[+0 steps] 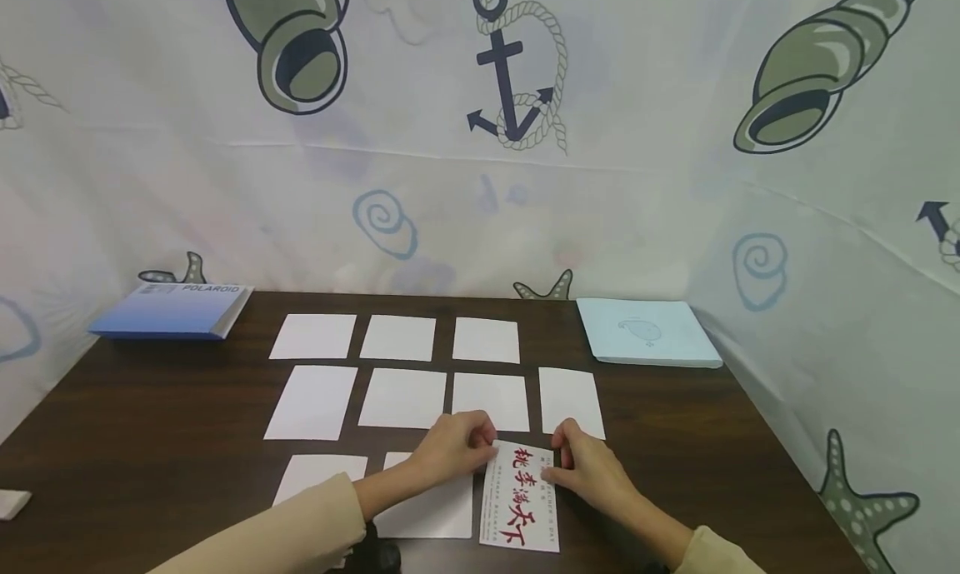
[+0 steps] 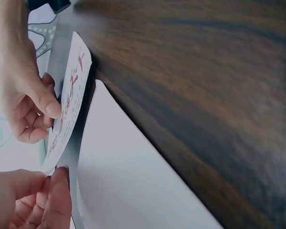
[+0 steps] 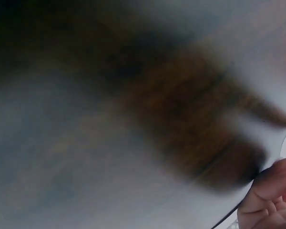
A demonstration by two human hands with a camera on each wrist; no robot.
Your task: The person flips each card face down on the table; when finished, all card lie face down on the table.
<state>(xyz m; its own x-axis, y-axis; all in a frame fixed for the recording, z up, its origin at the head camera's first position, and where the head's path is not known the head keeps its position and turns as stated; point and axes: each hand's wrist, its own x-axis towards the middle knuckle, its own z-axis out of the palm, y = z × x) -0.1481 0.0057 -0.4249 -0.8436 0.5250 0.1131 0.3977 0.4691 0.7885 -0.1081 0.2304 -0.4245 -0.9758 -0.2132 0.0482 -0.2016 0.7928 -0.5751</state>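
Note:
A white card [image 1: 498, 507] with large red handwritten-style characters and small print stands out near the front middle, between the two hands. My left hand [image 1: 456, 446] pinches its upper left corner between thumb and fingers. On the right edge, the thumb and fingers of my right hand [image 1: 594, 471] hold the same card. Seen from the left wrist, the card [image 2: 71, 102] is tilted up off the dark table, with a blank white card [image 2: 119, 162] beside it. The right wrist view is mostly blurred; only part of the right hand [image 3: 267, 198] shows at its lower right.
Blank white cards lie in rows on the dark wooden table [image 1: 187, 416], such as one card [image 1: 311, 401] at left. A blue box [image 1: 172, 311] marked POLAROID sits back left, a pale blue box [image 1: 648, 332] back right. A white object [image 1: 11, 503] lies at the left edge. Patterned cloth [image 1: 637, 216] hangs behind.

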